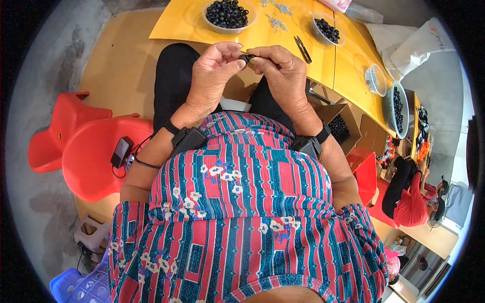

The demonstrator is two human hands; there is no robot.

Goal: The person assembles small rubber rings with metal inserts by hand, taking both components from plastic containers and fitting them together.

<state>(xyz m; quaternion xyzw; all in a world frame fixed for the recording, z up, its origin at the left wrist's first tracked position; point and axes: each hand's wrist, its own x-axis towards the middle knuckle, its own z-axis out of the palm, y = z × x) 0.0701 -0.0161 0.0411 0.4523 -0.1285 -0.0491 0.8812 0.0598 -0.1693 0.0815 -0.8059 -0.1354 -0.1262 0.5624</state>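
Note:
My left hand (213,73) and my right hand (284,76) meet just in front of the yellow table's near edge. Pinched between the fingertips of both is a small black piece (246,58), perhaps a bead; the fingers partly cover it. Beyond my left hand, a clear plastic bowl (227,31) holds many black beads (226,13). Thread snips (303,49) with dark handles lie on the table to the right of my right hand. Small clear pieces (277,23) are scattered between the bowls.
A second bowl (318,36) of black beads stands farther right, then a small clear tub (381,90) and a pale green basin (388,110). Below the table is a cardboard box (359,132) with black pieces. Red chairs (88,161) stand at left; another person (411,202) sits at right.

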